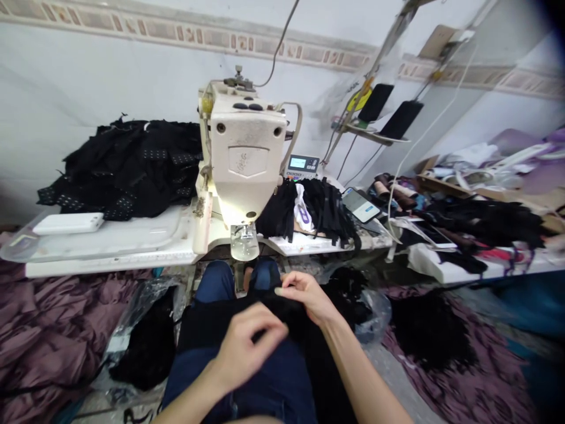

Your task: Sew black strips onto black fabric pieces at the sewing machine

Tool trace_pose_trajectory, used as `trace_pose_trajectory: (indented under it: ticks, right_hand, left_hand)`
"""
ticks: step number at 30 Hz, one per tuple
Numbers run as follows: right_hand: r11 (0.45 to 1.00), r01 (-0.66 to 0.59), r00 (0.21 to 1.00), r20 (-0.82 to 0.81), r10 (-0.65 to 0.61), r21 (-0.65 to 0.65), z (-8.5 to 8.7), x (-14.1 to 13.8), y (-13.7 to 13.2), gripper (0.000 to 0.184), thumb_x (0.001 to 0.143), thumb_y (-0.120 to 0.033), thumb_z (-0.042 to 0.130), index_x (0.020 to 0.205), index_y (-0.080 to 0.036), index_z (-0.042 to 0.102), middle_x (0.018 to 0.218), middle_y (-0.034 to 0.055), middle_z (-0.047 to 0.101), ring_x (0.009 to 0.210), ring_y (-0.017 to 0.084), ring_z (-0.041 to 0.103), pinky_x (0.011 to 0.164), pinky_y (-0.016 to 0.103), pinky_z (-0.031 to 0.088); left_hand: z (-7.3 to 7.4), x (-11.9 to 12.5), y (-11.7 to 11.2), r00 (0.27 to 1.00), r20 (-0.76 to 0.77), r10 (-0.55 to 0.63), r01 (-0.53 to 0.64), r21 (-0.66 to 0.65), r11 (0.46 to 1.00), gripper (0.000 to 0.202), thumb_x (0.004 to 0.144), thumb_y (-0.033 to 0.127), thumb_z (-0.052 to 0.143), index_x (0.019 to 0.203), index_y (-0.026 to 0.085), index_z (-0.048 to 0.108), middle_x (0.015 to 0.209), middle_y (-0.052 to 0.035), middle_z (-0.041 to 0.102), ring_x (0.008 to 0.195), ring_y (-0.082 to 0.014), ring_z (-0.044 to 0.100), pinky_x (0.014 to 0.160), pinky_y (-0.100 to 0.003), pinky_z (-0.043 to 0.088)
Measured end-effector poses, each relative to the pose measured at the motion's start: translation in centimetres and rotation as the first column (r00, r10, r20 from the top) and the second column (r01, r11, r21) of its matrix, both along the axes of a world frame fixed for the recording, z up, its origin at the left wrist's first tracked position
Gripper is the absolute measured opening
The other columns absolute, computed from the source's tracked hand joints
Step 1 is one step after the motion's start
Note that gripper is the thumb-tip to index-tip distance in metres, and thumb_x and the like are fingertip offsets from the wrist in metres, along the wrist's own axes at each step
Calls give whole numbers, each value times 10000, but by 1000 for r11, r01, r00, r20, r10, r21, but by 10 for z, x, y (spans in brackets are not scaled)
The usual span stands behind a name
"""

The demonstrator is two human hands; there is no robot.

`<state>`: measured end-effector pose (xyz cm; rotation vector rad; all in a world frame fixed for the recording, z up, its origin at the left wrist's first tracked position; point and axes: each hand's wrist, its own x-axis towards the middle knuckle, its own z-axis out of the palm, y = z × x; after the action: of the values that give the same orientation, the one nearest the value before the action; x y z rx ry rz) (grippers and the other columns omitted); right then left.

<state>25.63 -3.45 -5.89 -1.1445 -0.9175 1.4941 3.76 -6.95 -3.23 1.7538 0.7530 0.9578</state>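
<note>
Black fabric lies across my lap over blue jeans. My right hand pinches its upper edge between thumb and fingers. My left hand is just left of and nearer than the right, held over the fabric. Its fingers are curled, with thumb and forefinger close together; it is slightly blurred, and whatever lies between the fingertips is hidden against the black cloth. Ahead of both hands stands a white sewing machine, its lamp lit above a clear guard at the needle.
A heap of black garment pieces lies left of the machine, behind a white power bank. Black strips and a phone rest on the right. Thread cones stand above. Plastic bags and mauve cloth lie below.
</note>
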Motion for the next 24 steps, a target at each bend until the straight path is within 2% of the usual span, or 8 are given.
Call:
trace_pose_trajectory:
  ticks: [1, 2, 4, 7, 11, 16, 22, 24]
  right_hand:
    - [999, -52, 999, -10, 52, 0, 8, 1, -6, 390, 603, -350, 1053, 753, -187, 733, 917, 8, 743, 641, 93, 580, 617, 227, 456]
    - [995, -102, 995, -22, 102, -3, 15, 1, -11, 386, 613, -333, 1049, 778, -189, 730, 934, 5, 735, 601, 74, 540, 585, 220, 429]
    - [983, -182, 982, -49, 181, -1, 26, 0, -17, 383, 653, -330, 1032, 838, -200, 724, 879, -18, 698, 542, 52, 457, 539, 209, 374]
    - [970, -240, 968, -71, 243, 38, 35, -3, -18, 446, 667, -341, 1028, 976, -231, 726, 830, -38, 649, 607, 85, 503, 584, 213, 410]
    - [955, -296, 955, 9, 296, 25, 36, -7, -12, 492, 690, -454, 1002, 1027, -214, 735, 791, -29, 646, 666, 120, 542, 633, 235, 436]
    - [954, -288, 928, 269, 257, 85, 46, -21, -4, 525, 815, -599, 875, 647, -197, 583, 601, -51, 506, 577, 112, 404, 570, 266, 311]
    - [938, -265, 942, 269, 202, 223, 69, -38, 8, 512, 808, -597, 880, 667, -199, 591, 701, -32, 511, 655, 134, 444, 619, 284, 339]
    - [940, -261, 946, 251, 204, 220, 76, -43, 13, 496, 806, -602, 879, 689, -200, 613, 686, -32, 522, 635, 133, 447, 611, 285, 349]
  left_hand:
    - [-3, -2, 9, 988, 0, 152, -152, -31, 988, 214, 1046, 370, 658, 978, 220, 794, 938, -56, 764, 864, -189, 712, 832, -290, 555]
    - [-5, -4, 17, 978, -13, 208, -209, -89, 974, 219, 1052, 391, 641, 1029, 221, 779, 987, -60, 760, 926, -200, 709, 870, -301, 548]
    - [-11, -7, 28, 988, -31, 149, -152, -232, 961, 299, 1051, 480, 619, 1063, 217, 761, 1012, -56, 752, 972, -214, 697, 888, -308, 539]
    - [-17, -7, 28, 1000, -20, 4, -11, -358, 934, 459, 1031, 597, 594, 887, 186, 739, 817, -21, 696, 774, -179, 641, 729, -269, 509]
    - [-10, -9, 19, 995, -42, 93, -101, -304, 947, 365, 972, 537, 699, 912, 182, 758, 825, -25, 720, 749, -174, 634, 720, -265, 491]
    - [15, -20, 16, 948, -202, 247, -260, -38, 965, 205, 961, 403, 722, 896, 215, 773, 842, -31, 747, 767, -188, 648, 756, -281, 501]
    - [35, -31, 22, 977, -152, 147, -180, -232, 956, 370, 962, 522, 714, 814, 184, 691, 682, 23, 589, 595, -119, 507, 549, -223, 385]
    - [41, -35, 27, 972, -143, 185, -211, -193, 958, 415, 995, 530, 666, 769, 181, 667, 664, 24, 565, 578, -112, 491, 538, -222, 376]
